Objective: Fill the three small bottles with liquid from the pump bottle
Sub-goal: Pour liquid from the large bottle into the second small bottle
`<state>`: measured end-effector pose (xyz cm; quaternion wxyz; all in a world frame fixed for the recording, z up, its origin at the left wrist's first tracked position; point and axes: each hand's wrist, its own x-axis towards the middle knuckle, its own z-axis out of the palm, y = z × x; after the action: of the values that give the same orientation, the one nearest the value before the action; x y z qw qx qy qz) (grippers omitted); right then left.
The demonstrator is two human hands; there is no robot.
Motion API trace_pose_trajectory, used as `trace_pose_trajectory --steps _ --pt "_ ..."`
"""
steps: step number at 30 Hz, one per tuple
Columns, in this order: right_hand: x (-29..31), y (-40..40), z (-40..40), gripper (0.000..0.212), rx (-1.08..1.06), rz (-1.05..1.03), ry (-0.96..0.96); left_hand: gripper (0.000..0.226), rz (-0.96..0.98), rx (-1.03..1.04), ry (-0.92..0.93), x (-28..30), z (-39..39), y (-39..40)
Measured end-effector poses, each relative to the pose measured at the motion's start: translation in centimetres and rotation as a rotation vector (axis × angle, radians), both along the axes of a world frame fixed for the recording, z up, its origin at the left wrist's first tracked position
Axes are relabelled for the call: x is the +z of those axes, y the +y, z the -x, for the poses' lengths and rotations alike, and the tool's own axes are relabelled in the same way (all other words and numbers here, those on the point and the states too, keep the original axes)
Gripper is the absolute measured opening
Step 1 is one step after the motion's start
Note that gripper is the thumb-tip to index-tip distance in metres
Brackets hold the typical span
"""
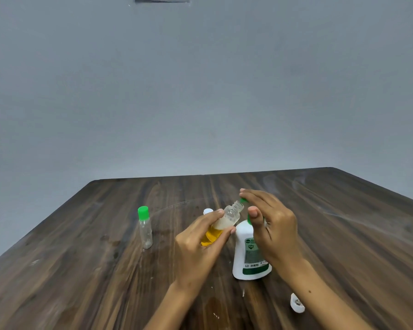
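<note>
Dark wood grain covers the table [81,270], which stands against a plain grey wall [200,79].

The left hand [198,246] grips a small clear bottle [227,216] between thumb and fingers, curled round its lower body. The bottle is uncapped and tilted, its open neck pointing up and to the right, just beside the green nozzle [243,200] of the pump bottle [249,253]. Yellow liquid fills its lower part; the upper part looks pale and foamy.

The right hand [274,227] rests over the pump head, fingers extended forward and slightly bent, thumb pointing down in front of the pump neck. The pump head itself is mostly hidden under the palm, so whether the hand presses it cannot be told.

The pump bottle is white with a green label and stands upright on the table, directly under the right hand.

A second small bottle [145,228], clear with a green cap [143,212], stands upright to the left, well apart from both hands. It appears nearly empty.

A white cap-topped item [208,211] shows behind the left hand; its body is hidden, so what it is cannot be told.

A white cap [296,303] lies on the table at the near right, beside the right forearm.
</note>
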<state>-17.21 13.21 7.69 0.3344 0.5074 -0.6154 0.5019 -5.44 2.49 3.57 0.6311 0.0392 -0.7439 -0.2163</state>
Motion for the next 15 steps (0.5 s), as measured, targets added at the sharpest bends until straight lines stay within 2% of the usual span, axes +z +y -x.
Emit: trace_pose_trajectory --steps 10,15 --pt "-0.03 0.24 0.08 0.072 -0.01 -0.006 0.029 0.035 0.001 0.003 0.008 -0.11 0.08 0.08" --pt "-0.99 -0.17 -0.27 0.07 -0.008 0.004 -0.017 0.036 0.022 0.008 -0.007 0.12 0.02 0.04"
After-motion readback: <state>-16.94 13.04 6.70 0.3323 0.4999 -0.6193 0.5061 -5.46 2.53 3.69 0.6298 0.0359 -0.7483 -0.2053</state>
